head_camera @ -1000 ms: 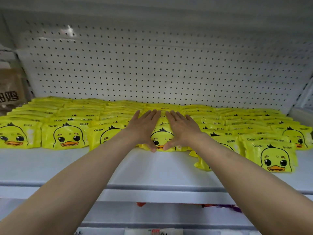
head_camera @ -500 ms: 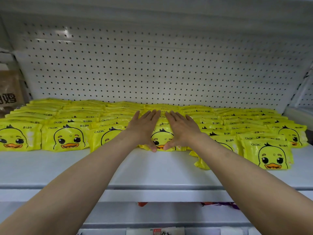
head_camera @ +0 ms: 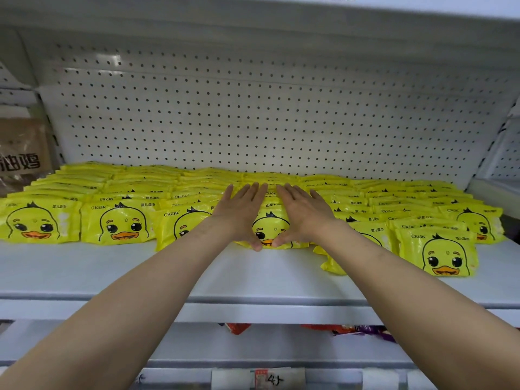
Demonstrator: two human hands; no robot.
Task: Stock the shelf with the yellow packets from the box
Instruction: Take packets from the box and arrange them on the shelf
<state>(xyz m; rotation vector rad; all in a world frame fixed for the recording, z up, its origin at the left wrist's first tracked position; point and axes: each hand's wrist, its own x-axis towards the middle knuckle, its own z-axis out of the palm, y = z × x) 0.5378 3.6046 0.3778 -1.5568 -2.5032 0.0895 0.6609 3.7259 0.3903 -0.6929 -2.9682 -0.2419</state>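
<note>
Fingers (head_camera: 247,192) of both hands lay straight and flat, side by side, pressing down on the middle column of yellow packets (head_camera: 270,226); neither hand curled round or pinched anything. The left hand (head_camera: 242,212) and right hand (head_camera: 304,213) rested with thumbs nearly meeting at the front edge of the nearest duck-faced packet, which sat on the white shelf (head_camera: 197,271) in line with the rows to its left. The step in hand looked like squaring and flattening a freshly laid column, not placing a new one. To the right, one front packet (head_camera: 439,251) sat further forward than its neighbours, with another (head_camera: 329,263) poking out askew beside it, so the next move probably called for nudging those back into line, or lifting off to fetch more from the box, which was not in view. Overlapping packets filled the shelf back to the perforated white panel (head_camera: 253,114). A brown carton with dark lettering (head_camera: 22,153) stood at far left, and coloured wrappers (head_camera: 351,330) showed on the shelf below, above a price label (head_camera: 267,378).
</note>
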